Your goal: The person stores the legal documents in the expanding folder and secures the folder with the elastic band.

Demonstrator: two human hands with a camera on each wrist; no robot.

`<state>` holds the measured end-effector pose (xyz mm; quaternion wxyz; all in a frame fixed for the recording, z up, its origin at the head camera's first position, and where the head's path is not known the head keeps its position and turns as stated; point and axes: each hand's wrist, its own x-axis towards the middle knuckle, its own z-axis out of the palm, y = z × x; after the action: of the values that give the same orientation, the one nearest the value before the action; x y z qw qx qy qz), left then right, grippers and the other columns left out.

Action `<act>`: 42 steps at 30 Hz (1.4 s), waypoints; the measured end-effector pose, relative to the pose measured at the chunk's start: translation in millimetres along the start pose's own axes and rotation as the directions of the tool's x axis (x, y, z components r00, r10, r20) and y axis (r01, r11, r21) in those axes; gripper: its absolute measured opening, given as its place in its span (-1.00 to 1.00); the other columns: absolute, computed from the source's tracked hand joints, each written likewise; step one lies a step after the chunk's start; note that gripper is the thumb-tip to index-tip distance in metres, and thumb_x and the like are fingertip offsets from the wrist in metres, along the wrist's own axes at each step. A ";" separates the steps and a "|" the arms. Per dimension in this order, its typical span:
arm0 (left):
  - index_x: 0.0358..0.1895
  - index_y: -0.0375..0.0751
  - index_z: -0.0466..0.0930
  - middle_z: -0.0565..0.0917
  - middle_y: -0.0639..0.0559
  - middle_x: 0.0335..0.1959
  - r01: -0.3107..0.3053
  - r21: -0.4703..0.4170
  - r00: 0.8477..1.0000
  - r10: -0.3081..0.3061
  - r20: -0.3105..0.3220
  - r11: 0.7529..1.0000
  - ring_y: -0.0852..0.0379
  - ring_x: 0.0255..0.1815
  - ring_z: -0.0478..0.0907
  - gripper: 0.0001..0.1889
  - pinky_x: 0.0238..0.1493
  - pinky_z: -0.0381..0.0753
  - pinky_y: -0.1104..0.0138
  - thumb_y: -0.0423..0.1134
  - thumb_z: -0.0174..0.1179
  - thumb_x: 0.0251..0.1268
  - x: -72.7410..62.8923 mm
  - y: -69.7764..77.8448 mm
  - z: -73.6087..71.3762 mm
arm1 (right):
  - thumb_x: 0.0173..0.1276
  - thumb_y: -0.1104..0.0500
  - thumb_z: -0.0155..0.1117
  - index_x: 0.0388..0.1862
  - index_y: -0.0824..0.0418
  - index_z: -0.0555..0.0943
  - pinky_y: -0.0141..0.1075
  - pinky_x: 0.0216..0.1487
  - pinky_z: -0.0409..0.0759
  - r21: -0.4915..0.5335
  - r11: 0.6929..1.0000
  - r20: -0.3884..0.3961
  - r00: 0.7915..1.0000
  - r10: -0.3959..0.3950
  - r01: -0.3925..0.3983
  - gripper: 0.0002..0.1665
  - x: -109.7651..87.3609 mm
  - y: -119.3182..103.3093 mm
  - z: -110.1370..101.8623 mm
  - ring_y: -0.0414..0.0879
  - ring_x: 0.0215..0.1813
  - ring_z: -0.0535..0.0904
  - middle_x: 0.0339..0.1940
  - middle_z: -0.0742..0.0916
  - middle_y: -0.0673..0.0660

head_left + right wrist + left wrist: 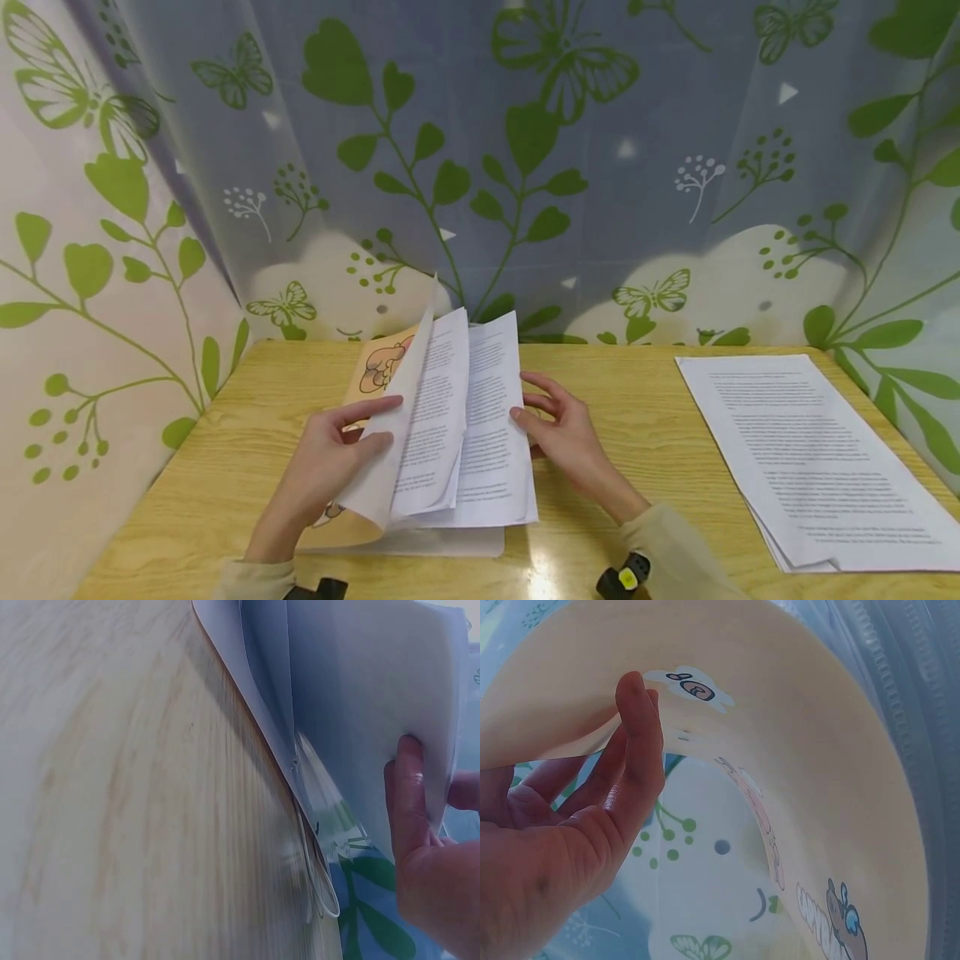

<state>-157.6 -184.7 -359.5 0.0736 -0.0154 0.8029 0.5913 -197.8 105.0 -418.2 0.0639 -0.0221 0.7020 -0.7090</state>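
A folder with a peach cover (358, 533) printed with cartoon figures stands partly opened on the table, its white inside facing right. My left hand (326, 457) pinches this cover between thumb and fingers; the left wrist view shows the cover (840, 750) bending in a wide curve past the left hand (577, 840). Beside it, printed sheets (491, 425) lean up inside the folder in overlapping layers. My right hand (566, 429) grips their right edge, thumb in front and fingers behind. In the right wrist view, fingertips (409, 761) press the back of the sheets (352, 690).
A second stack of printed paper (817, 458) lies flat at the table's right, its near corner slightly curled. The wooden table (622, 375) ends at a patterned curtain (450, 217). A thin pale loop of cord (326, 900) hangs by the folder's edge.
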 end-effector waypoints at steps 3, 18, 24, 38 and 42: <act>0.33 -0.08 0.62 0.75 -0.26 -0.10 -0.002 0.002 1.000 0.002 0.001 1.000 0.03 -0.44 0.72 -0.52 -0.52 0.73 0.21 -0.38 0.24 0.34 0.0 -0.2 -0.2 | 0.46 0.29 0.28 0.49 0.01 0.42 -0.25 -0.38 0.72 0.010 1.000 0.003 1.000 0.006 -0.006 -0.34 0.7 0.9 2.1 -0.06 -0.19 0.78 0.31 0.64 0.32; 0.32 -0.09 0.62 0.75 -0.27 -0.08 0.000 -0.007 1.000 0.000 0.001 1.000 0.03 -0.43 0.73 -0.53 -0.50 0.73 0.21 -0.39 0.24 0.34 0.6 0.2 -0.2 | 0.44 0.35 0.26 0.50 0.03 0.41 -0.21 -0.34 0.76 0.052 0.999 0.005 1.000 -0.005 0.004 -0.32 3.5 4.0 10.6 -0.03 -0.16 0.79 0.31 0.64 0.30; 0.33 -0.11 0.61 0.73 -0.28 0.01 -0.002 -0.009 1.000 0.002 0.002 1.000 0.04 -0.42 0.72 -0.52 -0.50 0.73 0.21 -0.39 0.23 0.34 0.2 -0.2 0.3 | 0.44 0.36 0.26 0.50 0.04 0.41 -0.21 -0.35 0.76 0.066 0.998 0.006 1.000 -0.013 0.012 -0.32 4.2 6.5 13.6 -0.01 -0.15 0.79 0.30 0.65 0.30; 0.33 -0.10 0.61 0.74 -0.28 -0.02 -0.003 -0.012 1.000 0.003 -0.002 1.000 0.02 -0.44 0.72 -0.52 -0.51 0.73 0.20 -0.39 0.23 0.34 -0.8 0.9 0.1 | 0.43 0.35 0.27 0.50 0.05 0.41 -0.27 -0.39 0.74 0.076 0.997 0.007 1.000 -0.011 0.011 -0.32 4.4 6.3 20.0 -0.04 -0.18 0.78 0.29 0.65 0.31; 0.32 -0.09 0.62 0.73 -0.28 -0.01 -0.002 -0.010 1.000 0.002 -0.008 1.000 0.03 -0.43 0.73 -0.53 -0.51 0.74 0.20 -0.39 0.23 0.35 -0.5 1.0 0.4 | 0.45 0.34 0.27 0.51 0.07 0.40 -0.28 -0.38 0.74 0.063 0.998 0.009 1.000 -0.017 0.016 -0.32 4.7 6.4 21.4 -0.04 -0.17 0.78 0.30 0.64 0.33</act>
<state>-157.3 -184.1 -358.6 0.0699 -0.0174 0.8002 0.5954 -199.6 83.1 -424.5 0.0620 -0.0294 0.6790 -0.7309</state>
